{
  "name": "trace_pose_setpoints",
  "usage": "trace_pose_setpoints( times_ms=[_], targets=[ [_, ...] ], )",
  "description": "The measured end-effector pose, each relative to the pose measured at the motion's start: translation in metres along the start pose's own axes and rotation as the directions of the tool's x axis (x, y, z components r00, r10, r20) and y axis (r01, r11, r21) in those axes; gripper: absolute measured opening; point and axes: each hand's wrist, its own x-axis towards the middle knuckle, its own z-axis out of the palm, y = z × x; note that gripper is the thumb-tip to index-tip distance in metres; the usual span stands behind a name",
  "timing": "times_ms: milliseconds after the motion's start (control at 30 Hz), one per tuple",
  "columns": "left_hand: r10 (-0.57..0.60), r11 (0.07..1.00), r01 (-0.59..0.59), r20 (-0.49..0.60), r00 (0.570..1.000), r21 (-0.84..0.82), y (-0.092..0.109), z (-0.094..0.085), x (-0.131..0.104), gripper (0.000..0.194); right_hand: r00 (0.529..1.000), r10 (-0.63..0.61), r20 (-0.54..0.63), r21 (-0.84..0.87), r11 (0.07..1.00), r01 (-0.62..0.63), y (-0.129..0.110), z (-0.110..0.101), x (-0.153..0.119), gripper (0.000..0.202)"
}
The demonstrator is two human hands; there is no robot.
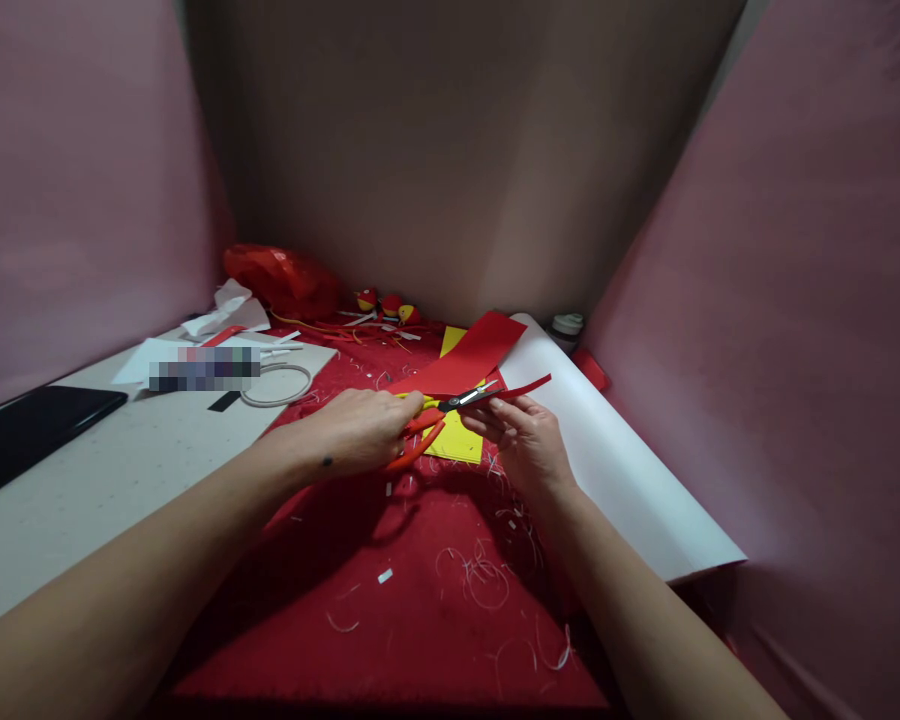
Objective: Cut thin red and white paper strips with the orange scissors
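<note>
Both wrists raised, fingers curled

Head-worn view, facing forward and down, close above both grips.

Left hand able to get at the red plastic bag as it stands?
Probably, reaching forward: the bag sits uncovered at the back and nothing tall stands between. But the left hand is holding the scissors, so it would likely need to free itself first.
</note>
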Motion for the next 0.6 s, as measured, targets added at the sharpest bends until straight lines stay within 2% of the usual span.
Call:
trace_pose_setpoints(
  times_ms=[267, 600],
  targets=[
    [-0.002, 0.997, -0.003, -0.066, 0.998, -0.077, -0.0013, 0.0035, -0.0007, 0.025, 0.999, 0.001, 0.048, 0.006, 1.000, -0.001, 0.0012, -0.0022, 0.0011, 0.008],
    [0.023, 0.999, -0.024, 0.036, 0.999, 0.025, -0.0024, 0.0011, 0.0012, 0.024, 1.000, 0.011, 0.024, 0.022, 1.000, -0.011, 0.0024, -0.0023, 0.0002, 0.006]
  ],
)
